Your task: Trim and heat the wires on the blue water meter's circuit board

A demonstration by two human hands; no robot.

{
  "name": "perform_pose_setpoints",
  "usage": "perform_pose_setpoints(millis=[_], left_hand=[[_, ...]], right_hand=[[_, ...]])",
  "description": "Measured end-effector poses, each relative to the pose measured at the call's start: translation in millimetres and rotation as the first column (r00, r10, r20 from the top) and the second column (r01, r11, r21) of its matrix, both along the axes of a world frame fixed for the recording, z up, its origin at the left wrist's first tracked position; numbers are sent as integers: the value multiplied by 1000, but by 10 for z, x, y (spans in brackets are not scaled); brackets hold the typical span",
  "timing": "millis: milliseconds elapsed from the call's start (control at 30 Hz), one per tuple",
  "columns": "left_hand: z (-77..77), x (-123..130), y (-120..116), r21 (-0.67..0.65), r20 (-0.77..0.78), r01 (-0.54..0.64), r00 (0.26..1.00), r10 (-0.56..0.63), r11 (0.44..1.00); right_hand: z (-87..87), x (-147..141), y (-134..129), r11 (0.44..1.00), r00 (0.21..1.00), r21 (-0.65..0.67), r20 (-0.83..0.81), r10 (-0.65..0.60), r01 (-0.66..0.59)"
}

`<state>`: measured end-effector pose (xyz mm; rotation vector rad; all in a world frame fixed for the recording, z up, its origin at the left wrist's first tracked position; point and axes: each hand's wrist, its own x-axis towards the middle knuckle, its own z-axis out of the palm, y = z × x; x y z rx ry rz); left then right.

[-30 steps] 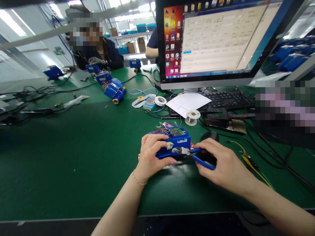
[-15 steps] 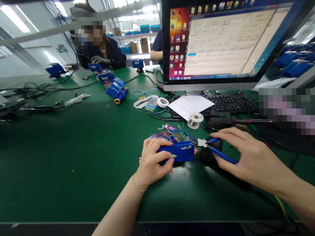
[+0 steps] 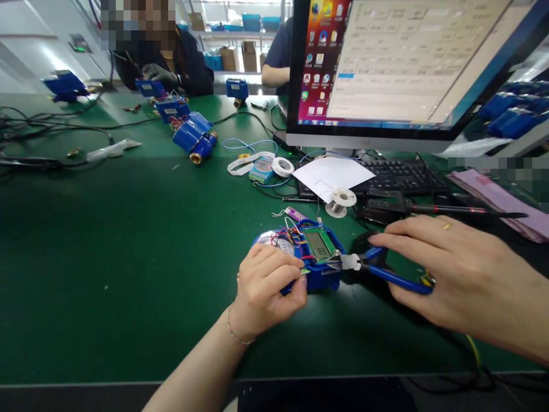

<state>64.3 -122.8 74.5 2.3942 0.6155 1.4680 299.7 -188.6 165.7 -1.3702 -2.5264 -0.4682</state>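
Blue housing (image 3: 321, 280) lies open on the worktop (image 3: 128, 297), its near left side within the left hand's (image 3: 266, 289) grip; the right hand (image 3: 458, 277) holds pliers (image 3: 351, 262), tips at its near right edge, best steered clear of display (image 3: 316, 245) and wires (image 3: 293, 232).

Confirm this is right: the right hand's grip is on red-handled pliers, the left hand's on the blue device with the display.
Wrong handle colour: the head view shows the right hand's grip on pliers with blue handles. The left hand's grip is on the blue device with the display.
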Motion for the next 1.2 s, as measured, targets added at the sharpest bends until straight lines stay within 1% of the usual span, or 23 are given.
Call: perform_pose_setpoints(millis=[267,667,800,1033,1200], left_hand=[[0,-1,-11,4,2,3,1000,-3,1000],[0,5,-13,4,4,-21,1000,21,1000],[-4,6,-14,3,4,-17,1000,17,1000],[-21,3,-17,-1,1,-23,1000,23,1000],[-17,9,-16,0,-4,-33,999,33,999]], right_hand=[[24,3,74,997,998,-75,62,12,-8],[4,16,137,994,995,-91,75,69,-63],[37,7,173,991,993,-98,69,100,-93],[140,-40,257,985,978,-90,133,158,-147],[132,-32,295,980,975,-95,118,188,-177]])
